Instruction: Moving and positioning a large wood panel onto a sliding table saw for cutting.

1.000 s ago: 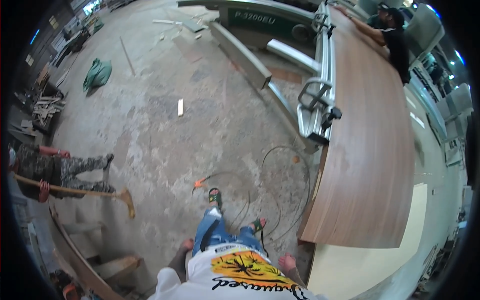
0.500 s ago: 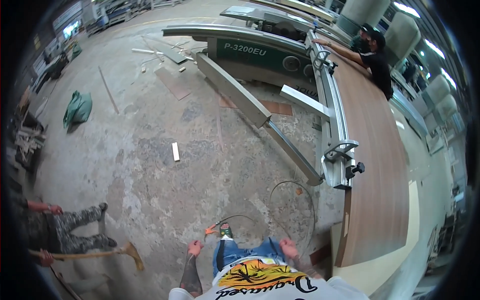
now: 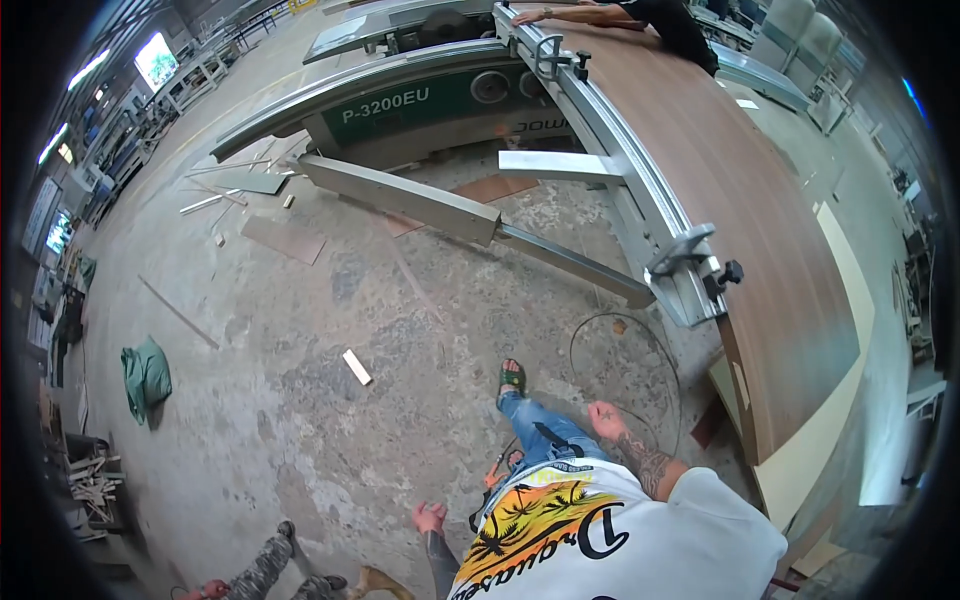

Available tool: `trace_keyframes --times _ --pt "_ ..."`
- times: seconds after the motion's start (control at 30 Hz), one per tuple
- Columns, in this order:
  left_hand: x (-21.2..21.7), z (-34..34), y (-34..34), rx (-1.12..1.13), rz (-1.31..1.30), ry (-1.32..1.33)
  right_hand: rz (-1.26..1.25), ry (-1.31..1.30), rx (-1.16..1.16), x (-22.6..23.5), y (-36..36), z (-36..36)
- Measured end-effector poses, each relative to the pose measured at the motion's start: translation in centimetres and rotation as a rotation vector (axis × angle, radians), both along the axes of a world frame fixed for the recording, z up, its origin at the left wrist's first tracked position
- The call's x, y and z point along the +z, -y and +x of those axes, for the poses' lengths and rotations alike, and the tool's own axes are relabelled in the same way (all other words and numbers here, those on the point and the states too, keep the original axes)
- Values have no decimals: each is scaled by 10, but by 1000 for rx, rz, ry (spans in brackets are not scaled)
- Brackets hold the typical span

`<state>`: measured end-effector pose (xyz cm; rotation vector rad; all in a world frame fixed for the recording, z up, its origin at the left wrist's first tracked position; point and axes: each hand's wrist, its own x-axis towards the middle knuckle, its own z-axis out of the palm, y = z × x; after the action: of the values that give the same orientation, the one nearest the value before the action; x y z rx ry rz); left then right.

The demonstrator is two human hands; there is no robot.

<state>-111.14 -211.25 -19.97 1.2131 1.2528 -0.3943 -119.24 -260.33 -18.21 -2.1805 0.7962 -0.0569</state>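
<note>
My left hand (image 3: 430,517) hangs low beside my hip, fingers loosely apart, with nothing seen in it. My tattooed right forearm reaches forward; the right hand (image 3: 606,420) is loosely closed over the floor, and no object shows in it. One of my feet, in a green sandal (image 3: 511,377), is set forward. An orange tool (image 3: 493,471) is partly hidden by my leg. To my right lies a large brown wood-grain panel (image 3: 745,230) along the metal fence (image 3: 640,165) of a sliding table saw (image 3: 390,125). Neither hand touches them.
A co-worker (image 3: 690,35) leans over the panel's far end. Camouflage trousers (image 3: 262,568) of another person show at lower left. A thin hose (image 3: 672,362) loops on the floor. The saw's support arm (image 3: 400,195), a small wood block (image 3: 357,367) and a green sack (image 3: 147,378) are ahead and left.
My view has swung and moved forward, and the saw sits further left. My right hand has swung forward and my left back, with its fingers loosening. One foot has stepped ahead.
</note>
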Motion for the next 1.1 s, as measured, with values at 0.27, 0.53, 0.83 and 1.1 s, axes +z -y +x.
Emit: trace_keyframes --times 0.27,0.53,0.83,1.1 --pt "99 229 164 -747 -49 484 554 -127 -40 48 6 179" --pt "180 393 334 -730 -821 583 488 547 367 264 -13 424" --pt "250 432 398 -583 -1341 85 -234 443 348 202 22 424" --pt "317 492 378 -1364 -1065 924 543 -47 -119 147 -17 393"
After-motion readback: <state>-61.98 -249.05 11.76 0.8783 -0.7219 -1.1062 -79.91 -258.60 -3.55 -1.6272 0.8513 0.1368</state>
